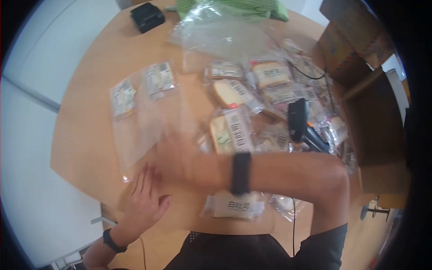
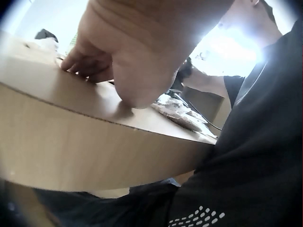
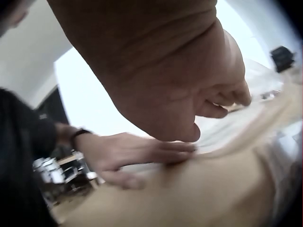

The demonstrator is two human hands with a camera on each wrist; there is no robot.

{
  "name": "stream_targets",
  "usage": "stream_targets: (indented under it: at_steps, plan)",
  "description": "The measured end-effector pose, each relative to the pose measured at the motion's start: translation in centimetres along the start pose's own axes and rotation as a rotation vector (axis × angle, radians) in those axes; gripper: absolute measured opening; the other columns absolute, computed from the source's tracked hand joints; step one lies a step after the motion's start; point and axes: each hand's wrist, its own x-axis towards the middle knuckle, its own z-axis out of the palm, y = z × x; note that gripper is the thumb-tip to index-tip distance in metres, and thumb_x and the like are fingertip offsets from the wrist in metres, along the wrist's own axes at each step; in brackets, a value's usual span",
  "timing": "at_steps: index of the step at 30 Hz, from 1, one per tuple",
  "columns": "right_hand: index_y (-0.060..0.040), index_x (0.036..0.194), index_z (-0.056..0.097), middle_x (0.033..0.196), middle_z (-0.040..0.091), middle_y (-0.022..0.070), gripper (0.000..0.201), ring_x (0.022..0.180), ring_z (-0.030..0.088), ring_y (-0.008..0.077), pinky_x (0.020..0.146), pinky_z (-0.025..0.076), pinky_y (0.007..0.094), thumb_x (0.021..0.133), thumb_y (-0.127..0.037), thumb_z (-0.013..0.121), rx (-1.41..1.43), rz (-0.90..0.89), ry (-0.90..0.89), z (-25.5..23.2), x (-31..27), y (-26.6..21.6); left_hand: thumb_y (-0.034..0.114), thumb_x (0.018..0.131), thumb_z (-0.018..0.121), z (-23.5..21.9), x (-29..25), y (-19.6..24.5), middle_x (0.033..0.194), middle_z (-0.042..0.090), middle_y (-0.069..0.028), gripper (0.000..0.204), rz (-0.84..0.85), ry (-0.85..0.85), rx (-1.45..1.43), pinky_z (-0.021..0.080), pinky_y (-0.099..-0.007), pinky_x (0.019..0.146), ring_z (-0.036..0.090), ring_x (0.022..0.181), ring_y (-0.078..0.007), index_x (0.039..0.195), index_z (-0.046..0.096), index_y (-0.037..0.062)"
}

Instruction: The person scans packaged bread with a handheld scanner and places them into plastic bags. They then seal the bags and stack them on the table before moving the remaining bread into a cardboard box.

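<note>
Two clear plastic bags (image 1: 123, 148) lie overlapping on the table, left of centre. At the far end of them are two labelled bread packs, one on the left (image 1: 123, 100) and one farther right (image 1: 159, 79). My left hand (image 1: 145, 202) rests at the near end of the bags, fingers straight and together. Across the table reaches my right arm; its hand (image 1: 173, 155) is motion-blurred over the bags' near part. In the right wrist view that right hand (image 3: 208, 90) has loosely bent fingers, with nothing visible between thumb and fingers.
Several wrapped bread slices (image 1: 229, 132) cover the table's right half, with a barcode scanner (image 1: 303, 123) on them. Another bread pack (image 1: 234, 206) lies under my right forearm. Large clear bags (image 1: 225, 33) and a black device (image 1: 147, 17) are at the back; a cardboard box (image 1: 378, 121) stands right.
</note>
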Motion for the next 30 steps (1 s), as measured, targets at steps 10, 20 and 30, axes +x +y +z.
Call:
stream_targets:
  at_steps: [10, 20, 30]
  plan:
    - [-0.002, 0.121, 0.066, 0.115, 0.066, 0.0158, 0.045, 0.098, 0.069, 0.0347, 0.081, 0.058, 0.041, 0.077, 0.002, 0.075, -0.017, 0.462, 0.263, -19.2, -17.6, -0.9, 0.025, 0.088, 0.082, -6.6, 12.0, 3.8, 0.14, 0.053, -0.0311, 0.069, 0.412, 0.169, -0.153, 0.05, -0.05, 0.105, 0.056, 0.126, -0.0472, 0.143, 0.053, -0.0067]
    - [-0.003, 0.166, 0.027, 0.13, 0.061, 0.0206, 0.099, 0.118, 0.061, 0.0402, 0.101, 0.05, 0.0491, 0.079, 0.001, 0.074, -0.055, 0.88, 0.074, -16.2, -24.3, 5.8, 0.023, 0.104, 0.065, -2.5, 17.9, 5.8, 0.157, 0.041, -0.0353, 0.066, 0.461, 0.02, 0.008, 0.039, -0.0502, 0.122, 0.039, 0.15, -0.0496, 0.158, 0.037, -0.0031]
    - [-0.003, 0.164, 0.03, 0.138, 0.063, 0.0271, 0.103, 0.115, 0.069, 0.0448, 0.094, 0.059, 0.0467, 0.075, 0.001, 0.082, 0.09, 0.689, 0.479, -18.3, -21.5, 6.3, 0.007, 0.107, 0.058, -5.1, 21.0, 3.2, 0.144, 0.061, -0.021, 0.044, -0.1, 0.033, -2.043, 0.06, -0.0499, 0.106, 0.067, 0.127, -0.0302, 0.148, 0.046, -0.0052]
